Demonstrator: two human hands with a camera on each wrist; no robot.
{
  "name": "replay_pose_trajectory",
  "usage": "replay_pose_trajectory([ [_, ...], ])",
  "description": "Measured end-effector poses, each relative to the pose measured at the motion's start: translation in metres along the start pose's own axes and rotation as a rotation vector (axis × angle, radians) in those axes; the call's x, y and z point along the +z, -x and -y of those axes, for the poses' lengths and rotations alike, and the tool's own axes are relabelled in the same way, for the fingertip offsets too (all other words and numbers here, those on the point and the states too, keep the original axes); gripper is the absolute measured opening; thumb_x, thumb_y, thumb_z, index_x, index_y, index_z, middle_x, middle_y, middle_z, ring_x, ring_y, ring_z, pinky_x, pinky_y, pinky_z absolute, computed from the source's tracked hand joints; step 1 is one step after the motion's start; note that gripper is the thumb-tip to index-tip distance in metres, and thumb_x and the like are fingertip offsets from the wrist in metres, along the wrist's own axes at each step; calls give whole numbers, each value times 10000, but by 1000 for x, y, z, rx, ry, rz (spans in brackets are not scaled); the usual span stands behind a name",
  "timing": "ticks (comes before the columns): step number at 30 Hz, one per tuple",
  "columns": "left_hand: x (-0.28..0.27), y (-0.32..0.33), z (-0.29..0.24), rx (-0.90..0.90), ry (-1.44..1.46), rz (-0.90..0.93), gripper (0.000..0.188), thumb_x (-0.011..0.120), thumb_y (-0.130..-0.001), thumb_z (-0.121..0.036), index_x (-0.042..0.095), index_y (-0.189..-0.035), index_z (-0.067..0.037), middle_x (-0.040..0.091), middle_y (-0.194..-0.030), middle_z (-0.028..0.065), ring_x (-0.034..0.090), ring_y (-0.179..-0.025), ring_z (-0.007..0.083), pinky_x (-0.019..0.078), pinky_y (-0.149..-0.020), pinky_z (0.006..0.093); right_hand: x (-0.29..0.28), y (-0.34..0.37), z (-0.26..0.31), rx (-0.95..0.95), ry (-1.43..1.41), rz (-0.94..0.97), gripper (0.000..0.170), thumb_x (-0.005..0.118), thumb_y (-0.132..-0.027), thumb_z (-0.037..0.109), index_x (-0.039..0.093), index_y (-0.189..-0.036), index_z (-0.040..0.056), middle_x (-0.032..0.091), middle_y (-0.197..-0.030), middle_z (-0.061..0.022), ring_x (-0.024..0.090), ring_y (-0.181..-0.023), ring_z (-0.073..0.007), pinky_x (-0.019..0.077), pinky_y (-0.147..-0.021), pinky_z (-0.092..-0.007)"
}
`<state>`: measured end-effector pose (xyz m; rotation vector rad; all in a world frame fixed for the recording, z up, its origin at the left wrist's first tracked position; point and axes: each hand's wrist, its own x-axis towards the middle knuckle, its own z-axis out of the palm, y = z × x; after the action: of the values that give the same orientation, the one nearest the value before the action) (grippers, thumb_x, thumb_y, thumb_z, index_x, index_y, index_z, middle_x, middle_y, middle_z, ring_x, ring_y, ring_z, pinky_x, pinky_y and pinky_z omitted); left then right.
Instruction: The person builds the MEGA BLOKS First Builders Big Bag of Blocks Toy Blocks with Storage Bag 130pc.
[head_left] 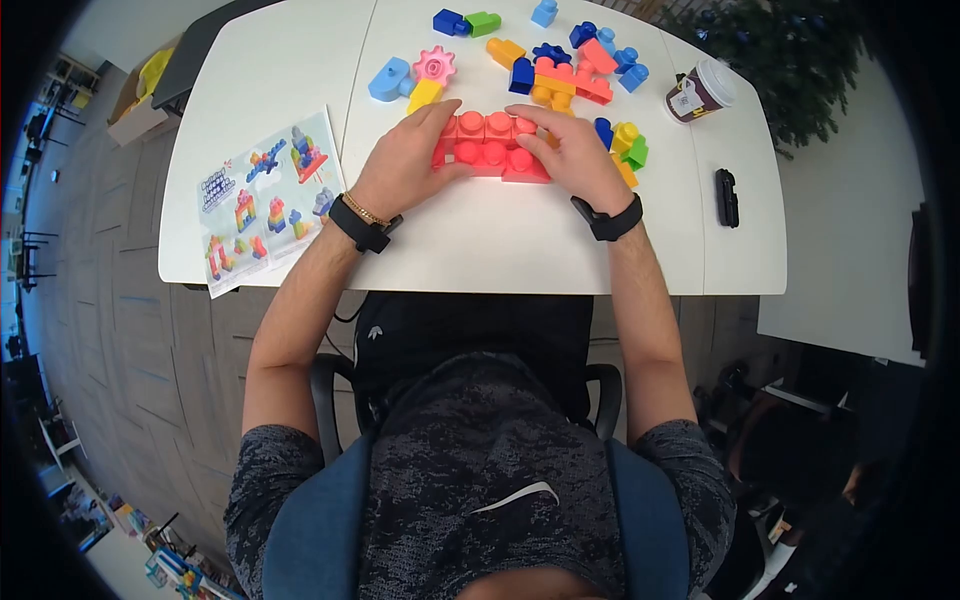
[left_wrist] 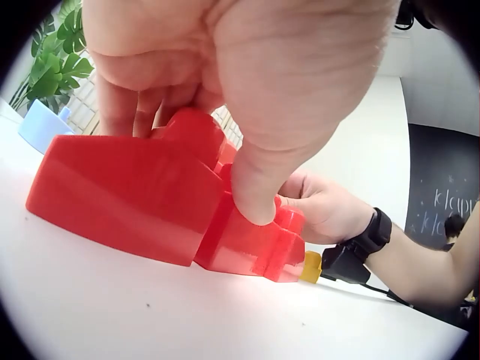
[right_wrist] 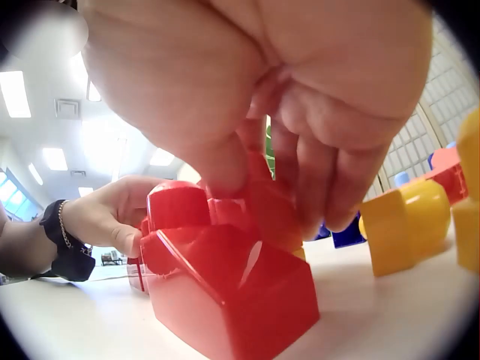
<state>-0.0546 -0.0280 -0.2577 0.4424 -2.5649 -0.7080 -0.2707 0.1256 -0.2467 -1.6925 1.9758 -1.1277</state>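
Several red toy building blocks (head_left: 488,153) stand side by side on the table in front of the person, round studs facing up. My left hand (head_left: 408,160) grips their left end; in the left wrist view its thumb (left_wrist: 255,187) lies on the near side and the fingers reach behind. At the other end, my right hand (head_left: 582,160) holds the red blocks between thumb and fingers. From the right wrist, a pointed-sided red block (right_wrist: 232,292) shows in front, and the fingers (right_wrist: 315,187) reach down along its far side.
Behind the hands lie a pink gear (head_left: 435,66), a light blue block (head_left: 391,79) and a pile of mixed blocks (head_left: 573,80). Yellow and green blocks (head_left: 627,142) sit beside the right hand. A picture sheet (head_left: 268,200) lies left; a paper cup (head_left: 700,92) and black object (head_left: 727,198) right.
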Motion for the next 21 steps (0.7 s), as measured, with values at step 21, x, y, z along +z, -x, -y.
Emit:
replay_pose_trajectory([
  [21,-18,21,-27,76,-109,-246,987,933,-780,-286,419,-1554,47,549,-1483,286,551,-1367,444,472,-1139,455,-70,-54,-60,175,762,39,454,858,-823,212,703,-1217,47,724,-1150,-192,696,-1095,-362,569,-939,-449],
])
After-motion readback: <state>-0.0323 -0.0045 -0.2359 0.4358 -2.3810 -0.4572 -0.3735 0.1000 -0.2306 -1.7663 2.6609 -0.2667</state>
